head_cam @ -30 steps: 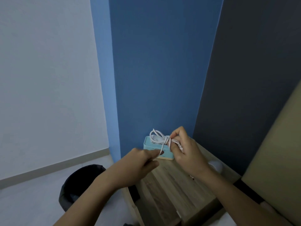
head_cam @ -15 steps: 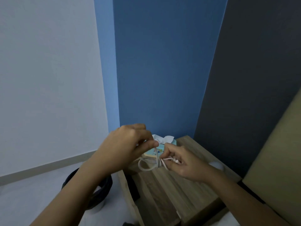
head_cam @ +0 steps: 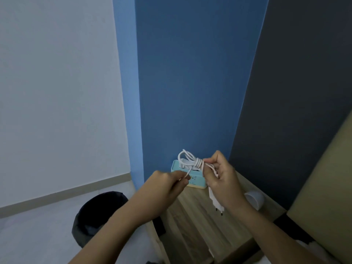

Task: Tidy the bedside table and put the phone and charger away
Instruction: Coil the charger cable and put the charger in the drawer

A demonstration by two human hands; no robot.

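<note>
- The pale wooden bedside table (head_cam: 200,235) stands against a blue wall (head_cam: 190,82).
- A teal tissue box (head_cam: 196,178) sits at the table's back edge.
- Above the table, the right hand (head_cam: 222,180) grips the white charger cable (head_cam: 187,159), which is looped and wrapped round its middle.
- Over the table's left edge, the left hand (head_cam: 167,184) pinches the cable's loose end.
- The plug (head_cam: 216,201) hangs below the right hand, pins down, above the table top.
- A white rounded object (head_cam: 254,200) lies on the table's right side.
- A black bin (head_cam: 99,212) stands on the floor left of the table.
</note>
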